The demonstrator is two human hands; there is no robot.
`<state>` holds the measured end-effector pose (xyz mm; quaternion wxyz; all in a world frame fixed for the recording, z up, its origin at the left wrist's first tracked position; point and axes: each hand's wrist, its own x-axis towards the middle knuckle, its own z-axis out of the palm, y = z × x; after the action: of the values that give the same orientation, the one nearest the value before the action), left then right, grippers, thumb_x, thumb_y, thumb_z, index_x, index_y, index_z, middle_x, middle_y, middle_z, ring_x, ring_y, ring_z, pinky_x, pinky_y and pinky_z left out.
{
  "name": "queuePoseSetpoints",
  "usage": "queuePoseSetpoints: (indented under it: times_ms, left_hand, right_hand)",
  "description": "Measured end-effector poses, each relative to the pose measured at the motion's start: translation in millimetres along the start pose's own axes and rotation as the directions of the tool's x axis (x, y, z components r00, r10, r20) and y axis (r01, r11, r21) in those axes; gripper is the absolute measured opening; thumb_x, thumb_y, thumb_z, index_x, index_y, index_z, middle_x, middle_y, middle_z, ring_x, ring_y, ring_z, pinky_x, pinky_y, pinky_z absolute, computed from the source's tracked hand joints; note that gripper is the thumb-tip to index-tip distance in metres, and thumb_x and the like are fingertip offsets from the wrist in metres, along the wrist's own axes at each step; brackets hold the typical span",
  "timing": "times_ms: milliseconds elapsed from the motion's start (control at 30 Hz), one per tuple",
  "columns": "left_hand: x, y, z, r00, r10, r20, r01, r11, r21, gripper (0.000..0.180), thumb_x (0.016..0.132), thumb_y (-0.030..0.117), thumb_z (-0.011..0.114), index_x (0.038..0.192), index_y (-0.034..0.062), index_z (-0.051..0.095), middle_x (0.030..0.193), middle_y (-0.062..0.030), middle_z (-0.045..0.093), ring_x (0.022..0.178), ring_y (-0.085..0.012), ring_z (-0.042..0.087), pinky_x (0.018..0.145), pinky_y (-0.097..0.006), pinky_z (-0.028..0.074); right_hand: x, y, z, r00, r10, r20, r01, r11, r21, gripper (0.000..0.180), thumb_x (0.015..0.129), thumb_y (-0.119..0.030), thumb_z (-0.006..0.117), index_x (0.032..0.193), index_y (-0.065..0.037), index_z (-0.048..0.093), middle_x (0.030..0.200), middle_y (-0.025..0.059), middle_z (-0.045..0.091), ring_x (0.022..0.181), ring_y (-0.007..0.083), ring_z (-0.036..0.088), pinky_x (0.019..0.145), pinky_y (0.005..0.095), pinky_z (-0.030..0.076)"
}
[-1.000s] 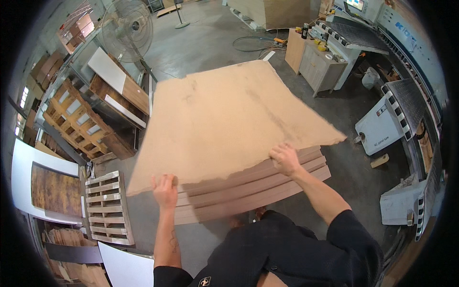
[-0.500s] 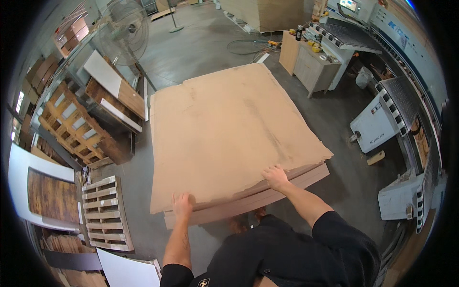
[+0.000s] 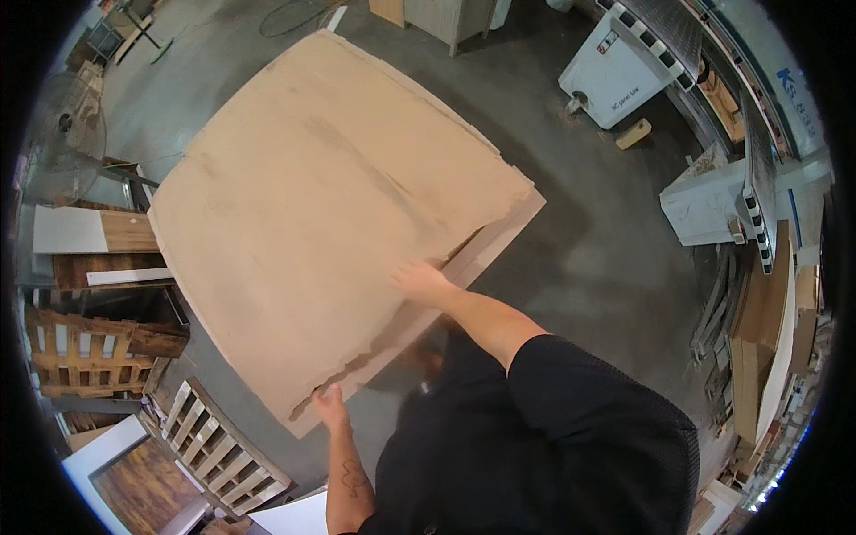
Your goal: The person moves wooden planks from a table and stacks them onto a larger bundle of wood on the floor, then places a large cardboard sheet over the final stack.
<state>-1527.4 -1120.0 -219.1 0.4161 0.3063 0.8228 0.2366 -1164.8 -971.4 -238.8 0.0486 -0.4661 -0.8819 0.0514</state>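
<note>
A large tan cardboard sheet (image 3: 294, 196) with a ragged near edge lies over a flat stack (image 3: 486, 252), whose border shows along the near side and at the right corner. My left hand (image 3: 332, 412) is at the sheet's near-left edge, its fingers bent around the torn rim; part of its grip is hidden. Farther right, my right hand (image 3: 423, 283) rests on top of the sheet close to the near edge, fingers stretched out and slightly blurred.
Left of the sheet are a slatted wooden pallet (image 3: 218, 450), leaning boards (image 3: 67, 230) and a fan (image 3: 67, 125). White machine housings (image 3: 615, 76) stand at the right, with a small wooden block (image 3: 634, 135) on the floor. Tall panels (image 3: 758, 357) lean at far right.
My view has turned to the right. The sheet has shifted over the stack, baring its right corner. My left hand has gone from flat on top to curled at the edge.
</note>
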Motion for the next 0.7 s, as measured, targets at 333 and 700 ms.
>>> queuePoseSetpoints:
  times_ms: [333,700]
  left_hand:
    - [-28.4,22.4,57.9,0.811,-0.183,0.555,0.175,0.982,0.068,0.046,0.090,0.039,0.067,0.122,0.0063,0.056,0.106,-0.0026,0.064,0.093,-0.0154,0.062,0.079,-0.029,0.046]
    - [30.6,9.7,96.3,0.807,-0.291,0.514,0.579,0.563,-0.590,0.088,0.089,0.050,0.063,0.151,0.0078,0.017,0.148,-0.0224,0.028,0.127,-0.0308,0.045,0.103,-0.043,0.040]
  right_hand:
    - [-14.4,1.6,36.9,0.990,0.069,0.120,-0.076,0.996,0.053,0.025,0.084,-0.014,0.055,0.109,-0.009,0.056,0.101,0.0058,0.058,0.104,0.0210,0.056,0.086,0.0337,0.043]
    - [-164.5,-0.9,5.5,0.516,0.572,0.638,-0.853,0.413,0.320,0.053,0.080,-0.028,0.071,0.124,-0.006,0.053,0.125,0.0168,0.055,0.115,0.0324,0.056,0.097,0.0399,0.046]
